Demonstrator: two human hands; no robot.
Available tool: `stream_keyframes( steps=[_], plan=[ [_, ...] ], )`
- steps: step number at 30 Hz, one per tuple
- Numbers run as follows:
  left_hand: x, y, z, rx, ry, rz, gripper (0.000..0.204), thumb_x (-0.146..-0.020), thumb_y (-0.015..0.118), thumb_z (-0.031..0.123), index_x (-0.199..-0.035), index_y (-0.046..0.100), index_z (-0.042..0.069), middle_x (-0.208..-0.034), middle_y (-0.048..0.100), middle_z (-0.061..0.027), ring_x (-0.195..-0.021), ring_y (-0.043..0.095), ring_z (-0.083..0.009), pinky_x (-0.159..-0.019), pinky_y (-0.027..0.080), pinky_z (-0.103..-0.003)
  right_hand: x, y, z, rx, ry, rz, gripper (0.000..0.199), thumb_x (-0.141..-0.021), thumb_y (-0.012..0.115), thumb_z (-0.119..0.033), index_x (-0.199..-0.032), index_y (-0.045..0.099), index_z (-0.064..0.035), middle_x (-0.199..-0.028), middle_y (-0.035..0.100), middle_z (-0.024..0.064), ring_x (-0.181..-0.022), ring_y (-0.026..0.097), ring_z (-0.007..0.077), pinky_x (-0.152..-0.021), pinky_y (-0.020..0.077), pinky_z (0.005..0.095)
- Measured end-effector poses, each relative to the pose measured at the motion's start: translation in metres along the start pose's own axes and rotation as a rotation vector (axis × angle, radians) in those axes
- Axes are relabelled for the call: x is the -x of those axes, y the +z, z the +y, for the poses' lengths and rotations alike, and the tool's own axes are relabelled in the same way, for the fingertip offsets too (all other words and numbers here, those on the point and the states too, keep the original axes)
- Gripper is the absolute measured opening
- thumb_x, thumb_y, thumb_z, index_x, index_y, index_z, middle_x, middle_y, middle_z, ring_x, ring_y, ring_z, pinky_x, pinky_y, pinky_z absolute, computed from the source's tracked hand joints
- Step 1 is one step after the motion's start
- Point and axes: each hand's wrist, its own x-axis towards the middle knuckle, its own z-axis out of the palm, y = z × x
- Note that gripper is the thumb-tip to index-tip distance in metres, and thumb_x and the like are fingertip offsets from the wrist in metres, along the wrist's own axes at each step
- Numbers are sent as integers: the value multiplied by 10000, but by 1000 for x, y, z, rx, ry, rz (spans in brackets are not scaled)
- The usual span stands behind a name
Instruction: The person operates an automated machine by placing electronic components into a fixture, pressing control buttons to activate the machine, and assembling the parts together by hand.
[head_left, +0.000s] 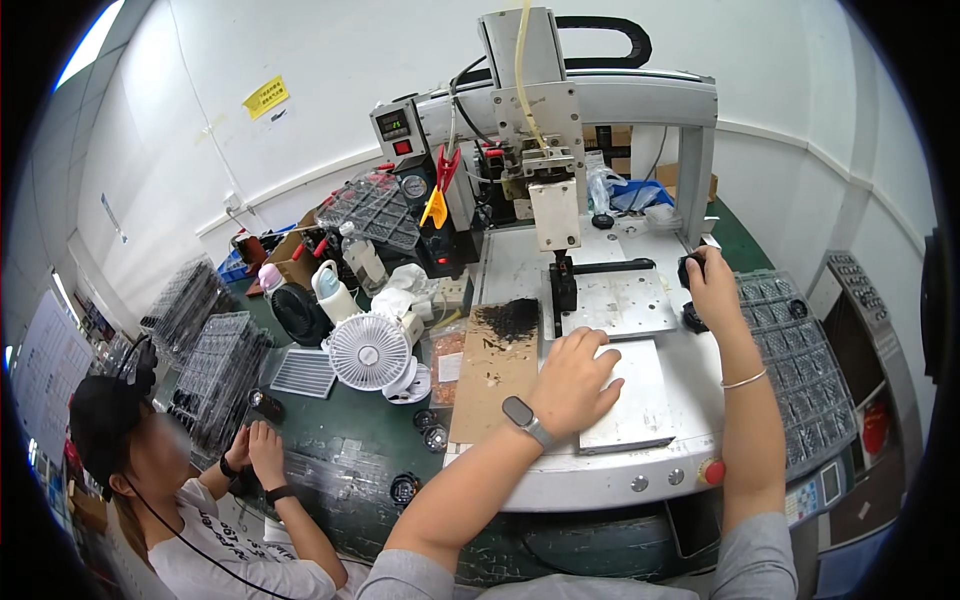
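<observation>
My left hand [578, 385] lies palm down with its fingers apart, over the upper left part of a white metal plate [632, 415] at the machine's front. A watch is on that wrist. At the machine bed's right side, my right hand [714, 290] has its fingers closed on a small black round part [688, 270], partly hidden by the fingers. Just below sits another black round part [694, 318]. Left of that hand, a metal fixture plate [620, 300] with a black bar along its back lies beneath the machine's dispensing head [562, 285].
Beside my left hand lies brown cardboard [490, 395] with a black residue heap. A white fan [370, 352] stands further left. Clear trays [795, 365] lie at right. A red emergency button [711, 472] is on the front edge. A co-worker [190, 500] sits at left.
</observation>
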Motion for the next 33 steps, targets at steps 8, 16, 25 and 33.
stream_keyframes(
  steps=[8, 16, 25, 33],
  plan=[
    [-7, -1, -32, -3, -293, 310, 202, -780, 731, 191, -899, 668, 40, -991, 589, -131, -968, 551, -324, -842, 460, -408, 17, -2, -51, -119, -93, -256, 259, -890, 656, -149, -1096, 569, -18, -705, 571, 149, -647, 561, 226, -611, 441, 355],
    [-12, 1, -51, 76, -534, 398, 302, -806, 709, 296, -966, 684, 41, -1000, 601, -131, -989, 551, -332, -864, 477, -412, 33, 10, -92, -98, -439, -465, 235, -936, 586, -149, -1150, 627, -62, -869, 673, 205, -795, 657, 367, -728, 511, 403],
    [-18, 8, -65, 402, -594, 316, 283, -788, 701, 276, -735, 666, 0, -791, 645, -154, -764, 612, -310, -717, 502, -397, 28, 14, -133, -27, -408, -781, 234, -913, 539, -172, -1080, 669, -73, -890, 686, 203, -820, 648, 397, -741, 516, 426],
    [-34, -19, -44, 439, -420, 801, 119, -759, 726, 92, -739, 637, 16, -752, 579, -90, -691, 572, -246, -630, 464, -344, 1, 15, -137, 79, -305, -774, 265, -886, 541, -203, -1045, 692, -53, -912, 698, 199, -859, 665, 375, -784, 520, 437]
  ],
)
